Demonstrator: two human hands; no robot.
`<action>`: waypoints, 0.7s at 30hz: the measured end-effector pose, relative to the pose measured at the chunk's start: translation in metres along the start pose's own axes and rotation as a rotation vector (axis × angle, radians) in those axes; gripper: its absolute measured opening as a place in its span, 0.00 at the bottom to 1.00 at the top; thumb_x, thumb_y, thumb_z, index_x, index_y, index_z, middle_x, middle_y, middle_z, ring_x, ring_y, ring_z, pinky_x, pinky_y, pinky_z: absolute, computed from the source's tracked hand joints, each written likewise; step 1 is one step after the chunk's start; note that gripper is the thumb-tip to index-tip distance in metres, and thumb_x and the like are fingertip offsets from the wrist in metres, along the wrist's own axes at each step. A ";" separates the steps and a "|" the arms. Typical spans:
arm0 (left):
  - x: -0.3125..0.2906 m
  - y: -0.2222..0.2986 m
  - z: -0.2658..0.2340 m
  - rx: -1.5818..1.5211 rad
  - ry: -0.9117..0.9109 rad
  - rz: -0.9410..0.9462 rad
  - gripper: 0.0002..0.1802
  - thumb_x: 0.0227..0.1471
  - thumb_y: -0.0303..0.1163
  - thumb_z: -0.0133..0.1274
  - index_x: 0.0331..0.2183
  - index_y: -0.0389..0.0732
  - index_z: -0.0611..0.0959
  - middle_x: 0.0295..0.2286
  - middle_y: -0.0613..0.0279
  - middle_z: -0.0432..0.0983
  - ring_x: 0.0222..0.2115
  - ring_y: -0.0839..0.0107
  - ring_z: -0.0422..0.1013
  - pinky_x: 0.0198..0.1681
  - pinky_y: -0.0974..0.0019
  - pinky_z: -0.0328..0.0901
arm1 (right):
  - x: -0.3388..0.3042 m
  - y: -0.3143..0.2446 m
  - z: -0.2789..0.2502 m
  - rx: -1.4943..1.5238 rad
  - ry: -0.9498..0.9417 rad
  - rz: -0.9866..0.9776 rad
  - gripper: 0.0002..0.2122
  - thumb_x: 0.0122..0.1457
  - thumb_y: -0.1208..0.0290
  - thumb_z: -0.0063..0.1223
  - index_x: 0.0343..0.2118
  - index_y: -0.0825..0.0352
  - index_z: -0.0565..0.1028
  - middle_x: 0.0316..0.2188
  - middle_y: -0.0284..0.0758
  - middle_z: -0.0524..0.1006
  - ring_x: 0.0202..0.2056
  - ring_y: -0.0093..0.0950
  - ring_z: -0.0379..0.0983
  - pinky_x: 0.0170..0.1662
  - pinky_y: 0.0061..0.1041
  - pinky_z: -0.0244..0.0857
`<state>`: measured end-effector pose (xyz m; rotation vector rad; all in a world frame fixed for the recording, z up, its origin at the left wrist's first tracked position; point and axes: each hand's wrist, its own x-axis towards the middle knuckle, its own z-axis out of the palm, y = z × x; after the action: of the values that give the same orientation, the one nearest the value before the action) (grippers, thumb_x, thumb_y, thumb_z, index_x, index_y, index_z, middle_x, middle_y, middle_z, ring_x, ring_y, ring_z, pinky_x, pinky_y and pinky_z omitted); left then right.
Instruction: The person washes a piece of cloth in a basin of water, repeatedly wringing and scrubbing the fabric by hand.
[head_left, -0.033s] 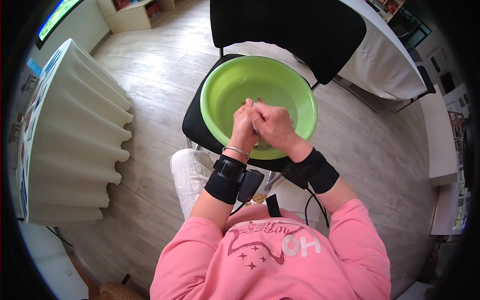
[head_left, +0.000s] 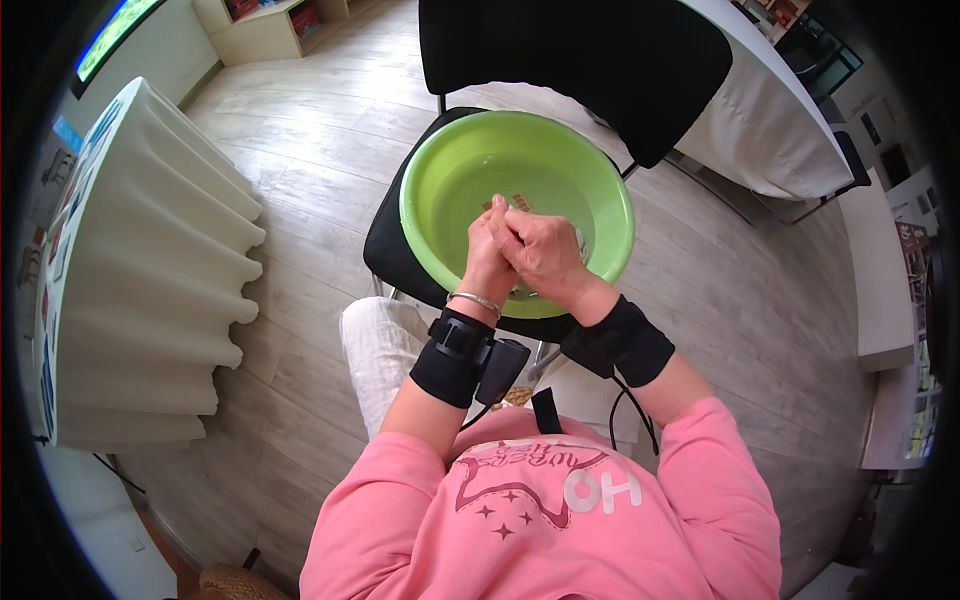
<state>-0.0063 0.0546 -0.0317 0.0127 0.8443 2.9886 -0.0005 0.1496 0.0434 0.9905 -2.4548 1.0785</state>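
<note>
Fingers of my left hand [head_left: 486,256] and right hand [head_left: 548,252] pressed together, can't tell on what, over round green plastic basin [head_left: 432,200]. It covers black chair seat [head_left: 386,248] at right edge; leaning there might tip it.

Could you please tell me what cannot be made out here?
Head view: anything between the left hand and right hand, hidden by them.
Head view: part of the green basin, behind the hands.
Head view: most of the black chair seat, under the basin.
Head view: part of the screen, cut off by the top edge.
</note>
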 end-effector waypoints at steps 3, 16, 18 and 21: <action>-0.005 -0.015 0.023 0.026 0.223 -0.074 0.14 0.55 0.40 0.43 0.29 0.38 0.73 0.24 0.66 0.70 0.24 0.77 0.67 0.26 0.73 0.63 | 0.006 0.042 0.009 -0.129 0.042 0.088 0.13 0.53 0.65 0.44 0.16 0.66 0.68 0.15 0.43 0.70 0.20 0.43 0.68 0.22 0.37 0.60; -0.009 -0.008 0.032 0.162 0.301 -0.077 0.12 0.55 0.35 0.41 0.29 0.37 0.74 0.26 0.64 0.72 0.24 0.73 0.70 0.27 0.71 0.67 | 0.013 0.043 -0.003 -0.232 -0.039 0.221 0.14 0.53 0.62 0.41 0.18 0.66 0.70 0.17 0.44 0.71 0.23 0.44 0.70 0.27 0.40 0.63; -0.012 -0.002 0.040 0.162 0.262 -0.064 0.13 0.56 0.36 0.40 0.30 0.36 0.74 0.26 0.63 0.72 0.24 0.73 0.70 0.28 0.70 0.67 | 0.016 0.047 -0.015 -0.232 -0.051 0.254 0.15 0.54 0.61 0.40 0.18 0.66 0.70 0.18 0.44 0.72 0.24 0.44 0.70 0.27 0.41 0.62; -0.007 0.001 0.038 0.102 0.213 -0.060 0.15 0.57 0.39 0.38 0.32 0.37 0.73 0.27 0.63 0.72 0.25 0.73 0.70 0.29 0.70 0.67 | 0.018 0.036 -0.023 -0.053 0.008 0.291 0.13 0.55 0.62 0.41 0.22 0.67 0.71 0.19 0.44 0.72 0.24 0.44 0.69 0.27 0.38 0.62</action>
<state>0.0015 0.0733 0.0006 -0.3272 0.9965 2.9245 -0.0388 0.1754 0.0491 0.6239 -2.6638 1.0919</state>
